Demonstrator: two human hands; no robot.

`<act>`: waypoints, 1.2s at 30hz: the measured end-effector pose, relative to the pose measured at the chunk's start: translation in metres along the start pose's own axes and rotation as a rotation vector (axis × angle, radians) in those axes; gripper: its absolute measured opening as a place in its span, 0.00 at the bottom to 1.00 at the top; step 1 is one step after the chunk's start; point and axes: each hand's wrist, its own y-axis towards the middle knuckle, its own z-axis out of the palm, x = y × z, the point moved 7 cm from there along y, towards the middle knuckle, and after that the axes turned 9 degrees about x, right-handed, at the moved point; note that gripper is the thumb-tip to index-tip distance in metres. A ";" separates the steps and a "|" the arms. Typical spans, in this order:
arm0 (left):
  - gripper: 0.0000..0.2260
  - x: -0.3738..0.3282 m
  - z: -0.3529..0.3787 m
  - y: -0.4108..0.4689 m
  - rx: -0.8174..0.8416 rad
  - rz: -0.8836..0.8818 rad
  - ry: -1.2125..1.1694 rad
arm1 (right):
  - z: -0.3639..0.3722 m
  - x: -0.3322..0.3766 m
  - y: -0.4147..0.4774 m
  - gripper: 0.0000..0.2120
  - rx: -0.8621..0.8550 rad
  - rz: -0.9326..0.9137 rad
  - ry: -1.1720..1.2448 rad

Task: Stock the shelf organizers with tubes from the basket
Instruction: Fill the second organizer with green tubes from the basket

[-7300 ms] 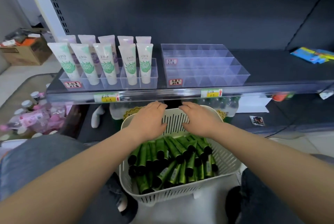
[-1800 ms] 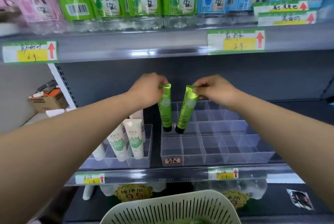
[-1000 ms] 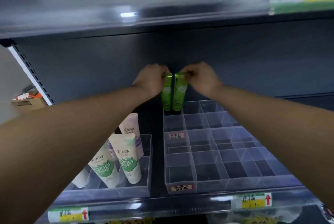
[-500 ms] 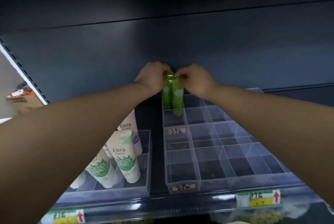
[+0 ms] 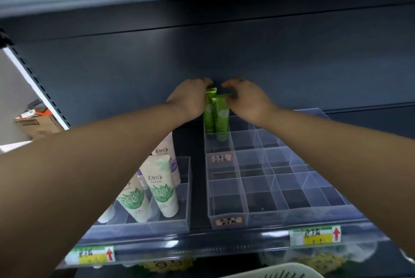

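Hands drawn slightly apart; green tubes (image 5: 221, 118) pinched at the crimps by left hand (image 5: 190, 99) and right hand (image 5: 247, 101), apparently both standing in the organizer (image 5: 258, 179), back-left cell. "Chamomile" legible on one. Open cells adjoin rightward.

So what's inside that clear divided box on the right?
Two green tubes stand upright in the back-left compartment of the box, their tops pinched by the left hand and right hand. The other compartments in view hold nothing. The right forearm covers the back-right ones.
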 end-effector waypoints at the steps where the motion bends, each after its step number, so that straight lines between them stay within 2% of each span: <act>1: 0.21 -0.003 -0.001 -0.004 0.008 0.006 0.008 | -0.002 0.002 -0.005 0.21 0.000 0.003 -0.034; 9: 0.28 -0.028 -0.014 -0.056 0.038 0.018 0.207 | -0.006 0.032 -0.061 0.30 0.109 0.042 -0.358; 13: 0.27 -0.042 -0.027 -0.088 -0.023 0.005 0.268 | -0.009 0.049 -0.088 0.31 0.141 0.042 -0.377; 23: 0.30 -0.061 -0.039 -0.171 -0.078 -0.049 0.251 | -0.011 0.075 -0.162 0.35 0.137 0.033 -0.424; 30: 0.33 -0.071 -0.025 -0.225 -0.040 -0.095 0.254 | 0.001 0.083 -0.221 0.34 0.223 0.032 -0.476; 36: 0.33 -0.083 -0.002 -0.267 0.016 -0.067 0.226 | 0.015 0.084 -0.265 0.36 0.247 0.013 -0.439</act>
